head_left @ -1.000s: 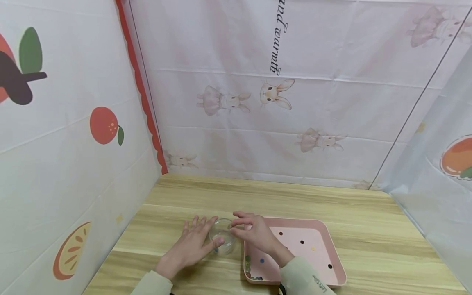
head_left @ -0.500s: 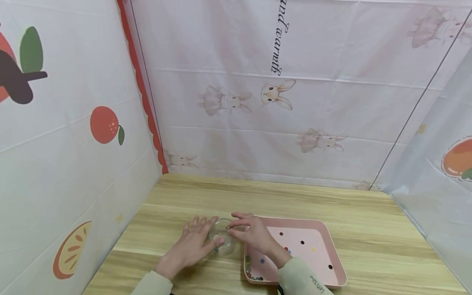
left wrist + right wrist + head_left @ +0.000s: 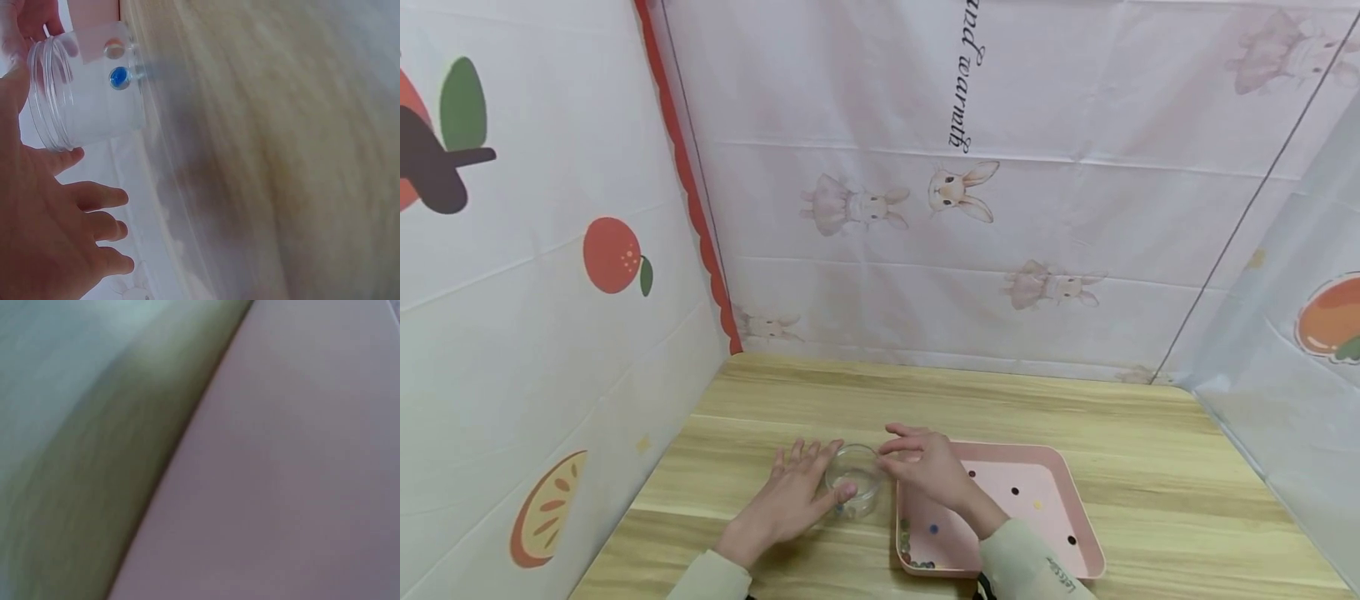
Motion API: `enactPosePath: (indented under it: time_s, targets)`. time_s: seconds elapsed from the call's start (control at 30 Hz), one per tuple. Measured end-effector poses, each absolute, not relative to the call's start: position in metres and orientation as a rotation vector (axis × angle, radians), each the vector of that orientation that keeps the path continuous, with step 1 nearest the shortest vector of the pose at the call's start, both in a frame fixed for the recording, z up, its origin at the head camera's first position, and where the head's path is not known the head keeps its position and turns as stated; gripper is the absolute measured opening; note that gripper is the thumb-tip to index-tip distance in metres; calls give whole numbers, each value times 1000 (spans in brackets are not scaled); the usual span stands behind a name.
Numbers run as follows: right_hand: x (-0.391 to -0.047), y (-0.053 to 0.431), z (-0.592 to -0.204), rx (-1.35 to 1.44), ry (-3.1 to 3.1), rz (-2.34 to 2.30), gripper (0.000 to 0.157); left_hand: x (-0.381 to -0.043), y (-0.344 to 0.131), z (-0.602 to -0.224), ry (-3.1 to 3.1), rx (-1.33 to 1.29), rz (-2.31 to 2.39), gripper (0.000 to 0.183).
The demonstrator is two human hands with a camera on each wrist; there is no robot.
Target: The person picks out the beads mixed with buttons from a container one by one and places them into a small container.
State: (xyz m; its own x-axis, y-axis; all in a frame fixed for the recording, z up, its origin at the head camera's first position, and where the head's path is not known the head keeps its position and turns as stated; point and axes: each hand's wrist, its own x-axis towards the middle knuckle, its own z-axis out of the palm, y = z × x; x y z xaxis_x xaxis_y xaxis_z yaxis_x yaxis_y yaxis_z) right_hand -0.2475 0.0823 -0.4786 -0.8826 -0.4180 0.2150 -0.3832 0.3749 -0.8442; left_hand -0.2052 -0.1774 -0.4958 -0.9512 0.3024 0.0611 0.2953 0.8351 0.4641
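Note:
A clear screw-neck jar [image 3: 855, 483] stands upright on the table, left of the pink tray. My left hand [image 3: 790, 500] holds it at the neck, thumb on the near side and index finger on the far side, other fingers spread. Inside at the bottom, the left wrist view shows a blue glass marble [image 3: 119, 77] and a pale reddish one [image 3: 114, 48]. My right hand [image 3: 928, 467] hovers between jar and tray, its thumb and index fingertips right at the jar's rim. No marble shows at its fingertips. The right wrist view has only blurred tray and table.
The pink tray [image 3: 1052, 467] stands on the wooden table [image 3: 820, 392] to the right. Several glass marbles [image 3: 906, 542] line its near left corner. Small coloured round pieces lie scattered on its floor, among them a blue one [image 3: 933, 529] and a yellow one [image 3: 1037, 505].
My right hand has drawn back a little to the right from over the jar's mouth. The small bead-like thing at its fingertips no longer shows. My left hand has stayed on the jar.

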Motion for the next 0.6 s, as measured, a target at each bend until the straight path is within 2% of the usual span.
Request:
enactPosePath:
  time_s: [0.6]
  targets:
    - [-244, 112, -482, -664, 2628, -1551, 28, -207, -176, -498, 3000, 500, 759, 78]
